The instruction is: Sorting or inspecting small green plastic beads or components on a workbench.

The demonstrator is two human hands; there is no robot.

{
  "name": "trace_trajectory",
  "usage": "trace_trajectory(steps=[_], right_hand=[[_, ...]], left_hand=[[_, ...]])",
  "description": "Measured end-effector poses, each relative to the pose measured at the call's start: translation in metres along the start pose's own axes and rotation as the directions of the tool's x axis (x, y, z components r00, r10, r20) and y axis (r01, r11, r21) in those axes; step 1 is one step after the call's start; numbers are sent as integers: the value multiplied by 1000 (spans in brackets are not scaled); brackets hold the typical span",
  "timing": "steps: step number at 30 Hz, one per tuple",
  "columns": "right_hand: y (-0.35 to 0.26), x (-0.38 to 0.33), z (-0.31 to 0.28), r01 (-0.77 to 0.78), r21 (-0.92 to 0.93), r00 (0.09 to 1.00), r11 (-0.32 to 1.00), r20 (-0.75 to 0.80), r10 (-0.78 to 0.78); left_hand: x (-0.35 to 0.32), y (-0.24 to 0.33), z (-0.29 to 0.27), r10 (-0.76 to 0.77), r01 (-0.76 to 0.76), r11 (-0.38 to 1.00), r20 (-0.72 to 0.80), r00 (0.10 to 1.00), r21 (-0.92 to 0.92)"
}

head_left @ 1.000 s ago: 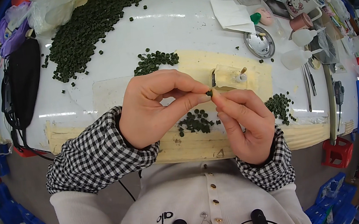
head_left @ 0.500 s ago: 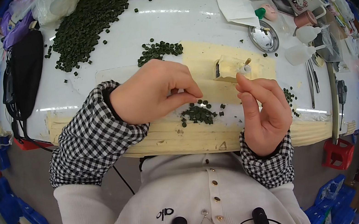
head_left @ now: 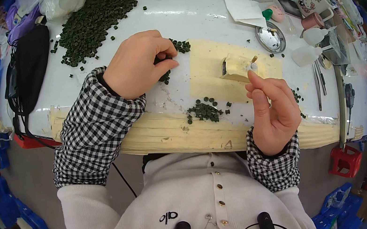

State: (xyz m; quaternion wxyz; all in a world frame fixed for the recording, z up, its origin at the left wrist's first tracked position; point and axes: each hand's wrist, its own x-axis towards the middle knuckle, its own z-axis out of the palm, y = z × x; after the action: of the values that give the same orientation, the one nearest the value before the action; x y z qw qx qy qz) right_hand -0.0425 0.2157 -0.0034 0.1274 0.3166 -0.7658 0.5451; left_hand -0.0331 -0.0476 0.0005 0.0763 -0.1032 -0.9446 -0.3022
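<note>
My left hand (head_left: 138,64) rests on the white table, fingers curled over a small heap of dark green beads (head_left: 179,46). My right hand (head_left: 272,108) is raised near the table's front edge, its thumb and forefinger pinched on a thin needle-like tool (head_left: 252,62) whose tip is by a small cream block (head_left: 234,66). Between my hands lies another small pile of green beads (head_left: 203,110) on the cream taped strip (head_left: 172,133). Whether my left fingers grip a bead is hidden.
A large spread of green beads (head_left: 97,16) covers the far left of the table. A black bag (head_left: 29,66) lies at the left edge. At the right are a round metal lid (head_left: 270,37), white paper (head_left: 243,10), small bottles (head_left: 311,50), tweezers (head_left: 318,82) and a red stool (head_left: 345,161).
My hands have come apart. The left one moved up and left onto the bead heap; the right one drew back to the right with the thin tool.
</note>
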Motion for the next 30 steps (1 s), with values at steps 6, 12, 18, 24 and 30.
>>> trace_trajectory(steps=[6,12,18,24,30], right_hand=[[3,-5,-15,-80,-6,991,997,-110,79],[14,-12,-52,-153,-247,988,957,-7,156],[19,-18,-61,-21,-487,991,873,106,83],[19,-21,-64,82,-584,977,808,206,49],[20,-26,-59,90,-624,988,776,155,10]], left_hand=[[0,7,8,51,-52,998,23,998,33],[-5,18,16,148,-149,988,15,989,34],[-2,24,11,22,-30,991,-54,998,-133],[-3,21,13,-129,45,804,-100,987,-593],[5,13,-1,-315,-5,622,-257,914,-783]])
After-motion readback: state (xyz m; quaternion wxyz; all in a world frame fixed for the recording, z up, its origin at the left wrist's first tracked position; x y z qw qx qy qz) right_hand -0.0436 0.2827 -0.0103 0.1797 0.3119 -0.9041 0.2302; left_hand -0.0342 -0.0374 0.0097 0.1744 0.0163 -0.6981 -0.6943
